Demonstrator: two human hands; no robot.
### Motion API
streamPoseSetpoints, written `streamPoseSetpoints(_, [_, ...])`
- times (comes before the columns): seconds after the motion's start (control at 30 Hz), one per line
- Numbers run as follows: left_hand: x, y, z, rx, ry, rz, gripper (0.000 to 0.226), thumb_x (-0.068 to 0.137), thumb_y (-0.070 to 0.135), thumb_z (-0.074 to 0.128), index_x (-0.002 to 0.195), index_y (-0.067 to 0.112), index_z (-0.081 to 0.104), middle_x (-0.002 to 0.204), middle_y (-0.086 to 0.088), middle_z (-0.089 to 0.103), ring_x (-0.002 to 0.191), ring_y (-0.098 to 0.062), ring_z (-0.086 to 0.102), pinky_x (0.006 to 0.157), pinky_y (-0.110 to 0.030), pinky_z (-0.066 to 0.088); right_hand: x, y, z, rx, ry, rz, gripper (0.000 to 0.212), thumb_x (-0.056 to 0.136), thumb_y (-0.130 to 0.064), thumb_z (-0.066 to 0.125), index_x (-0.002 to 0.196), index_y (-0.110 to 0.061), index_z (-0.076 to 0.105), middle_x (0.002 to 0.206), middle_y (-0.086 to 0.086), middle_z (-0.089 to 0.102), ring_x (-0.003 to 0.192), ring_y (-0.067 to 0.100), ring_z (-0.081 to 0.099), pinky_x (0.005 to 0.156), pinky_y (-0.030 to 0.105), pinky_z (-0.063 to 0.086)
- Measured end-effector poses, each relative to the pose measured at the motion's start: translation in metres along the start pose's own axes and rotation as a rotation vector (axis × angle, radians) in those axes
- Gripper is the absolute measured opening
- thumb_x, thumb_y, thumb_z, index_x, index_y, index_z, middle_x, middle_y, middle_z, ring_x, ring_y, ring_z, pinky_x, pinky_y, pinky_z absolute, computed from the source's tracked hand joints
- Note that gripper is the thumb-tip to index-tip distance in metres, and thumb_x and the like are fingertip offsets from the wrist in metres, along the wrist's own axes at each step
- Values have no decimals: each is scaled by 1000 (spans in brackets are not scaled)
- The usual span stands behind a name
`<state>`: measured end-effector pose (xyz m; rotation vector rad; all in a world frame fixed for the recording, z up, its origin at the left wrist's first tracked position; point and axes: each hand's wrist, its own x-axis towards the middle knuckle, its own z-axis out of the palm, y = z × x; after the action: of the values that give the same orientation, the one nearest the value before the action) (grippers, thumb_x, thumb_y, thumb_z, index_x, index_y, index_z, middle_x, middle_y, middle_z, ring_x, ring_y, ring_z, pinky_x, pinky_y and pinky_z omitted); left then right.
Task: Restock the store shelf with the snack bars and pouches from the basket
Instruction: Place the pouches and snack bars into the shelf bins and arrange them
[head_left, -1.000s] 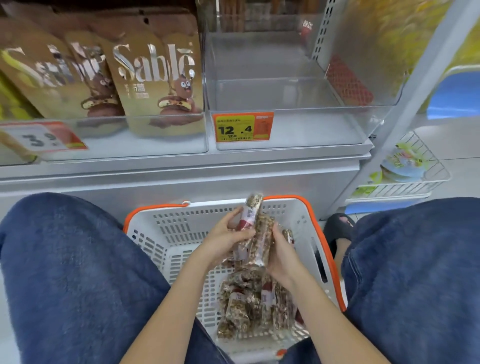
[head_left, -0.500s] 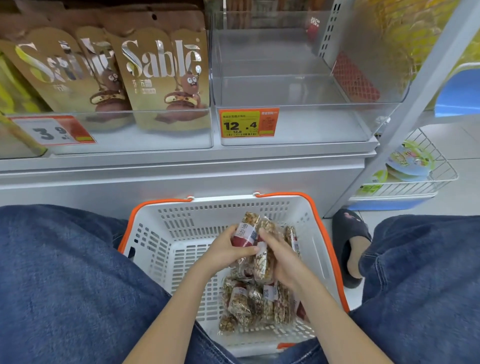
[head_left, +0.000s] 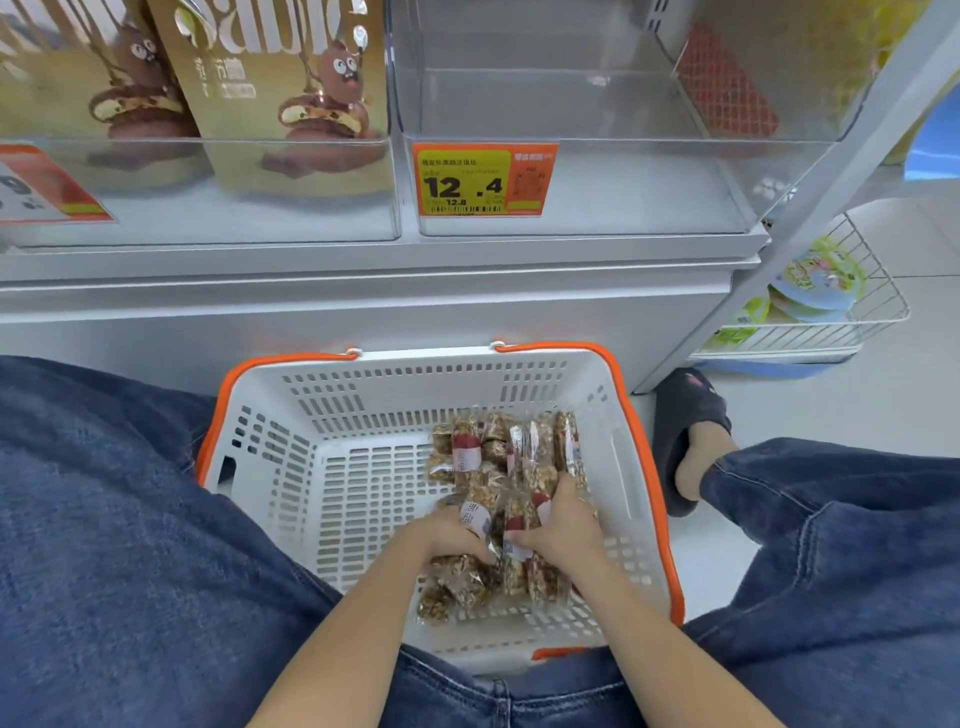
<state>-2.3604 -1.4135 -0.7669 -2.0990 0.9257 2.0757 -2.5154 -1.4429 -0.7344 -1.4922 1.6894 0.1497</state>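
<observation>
A white basket with an orange rim stands on the floor between my knees. Several clear-wrapped nut snack bars with red-and-white labels lie piled at its right side. My left hand is down in the pile, fingers curled round bars. My right hand grips bars from the right side. Above, a clear shelf bin with a yellow 12.4 price tag holds nothing. Gold Sable cookie pouches stand in the bin to its left.
A grey shelf base runs in front of the basket. A white wire rack with round packs sits low at the right. My foot in a dark slipper rests beside the basket. My jeans-clad knees flank it.
Both hands held a few bars raised over the basket; they have dropped down into the pile and now grasp bars there. The camera view has tilted lower and closer.
</observation>
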Motion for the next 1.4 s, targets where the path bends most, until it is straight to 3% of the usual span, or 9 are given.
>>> streamPoseSetpoints(0.13, [6, 3, 6, -39, 70, -40, 101, 77, 22, 77, 151, 12, 9, 156, -9, 17, 139, -28, 28, 107, -38, 37, 5, 6, -4, 142, 13, 13, 84, 69, -23, 84, 134, -9, 34, 131, 8, 53, 117, 23, 52, 84, 25, 42])
streamPoseSetpoints(0.33, [-17, 11, -4, 49, 200, -35, 69, 68, 2, 75, 129, 5, 42, 125, -9, 52, 103, -25, 54, 82, -31, 52, 2, -6, -25, 310, -123, 86, 104, 70, -26, 82, 150, -14, 15, 151, 6, 32, 135, 26, 37, 104, 35, 38])
streamPoseSetpoints(0.5, [-126, 69, -63, 162, 305, 334, 35, 68, 1, 70, 89, 20, 51, 83, 1, 59, 70, -10, 59, 58, -23, 55, -42, -78, -117, 107, -100, -363, 82, 72, -29, 80, 138, -28, 32, 126, -11, 48, 111, 11, 49, 86, 25, 41])
streamPoseSetpoints(0.63, [-242, 132, -102, 153, 413, 731, 41, 65, -9, 69, 93, 16, 53, 70, 3, 58, 49, 0, 54, 43, -16, 43, -95, -139, -225, 200, 108, -731, 66, 64, -26, 85, 116, -40, 46, 97, -17, 64, 81, -3, 63, 64, 18, 50])
streamPoseSetpoints(0.77, [-281, 206, -141, 170, 782, 935, 46, 61, 1, 73, 101, 16, 55, 87, 2, 63, 75, -11, 63, 55, -25, 55, -100, -186, -300, 192, 437, -974, 62, 67, -27, 84, 119, -25, 50, 107, -7, 64, 97, 9, 61, 88, 29, 48])
streamPoseSetpoints(0.93, [-252, 287, -188, 499, 1030, 835, 30, 72, 16, 71, 96, 11, 55, 93, -7, 61, 93, -27, 62, 65, -33, 48, -48, -223, -327, -251, 684, -948, 61, 67, -19, 81, 117, -15, 48, 105, 2, 61, 100, 25, 57, 79, 30, 44])
streamPoseSetpoints(1.07, [-206, 320, -226, 792, 868, 558, 75, 82, 16, 66, 145, 7, 26, 121, -13, 54, 104, -30, 57, 73, -37, 48, 10, -232, -326, -468, 568, -810, 73, 66, -29, 85, 124, -7, 47, 120, 15, 59, 111, 33, 54, 80, 30, 43])
streamPoseSetpoints(1.3, [-155, 351, -270, 937, 947, 558, 74, 77, 22, 74, 140, 14, 36, 136, -12, 50, 114, -32, 52, 84, -34, 45, 77, -261, -309, -546, 258, -890, 92, 72, -32, 81, 147, -24, 28, 140, 0, 48, 102, 13, 54, 77, 17, 36])
streamPoseSetpoints(1.4, [-144, 356, -289, 1041, 1071, 449, 78, 82, 37, 69, 144, 30, 22, 143, -15, 33, 128, -40, 33, 99, -50, 37, 95, -268, -309, -519, 136, -930, 101, 69, -45, 80, 146, -41, 15, 153, -5, 27, 133, 18, 37, 103, 34, 37])
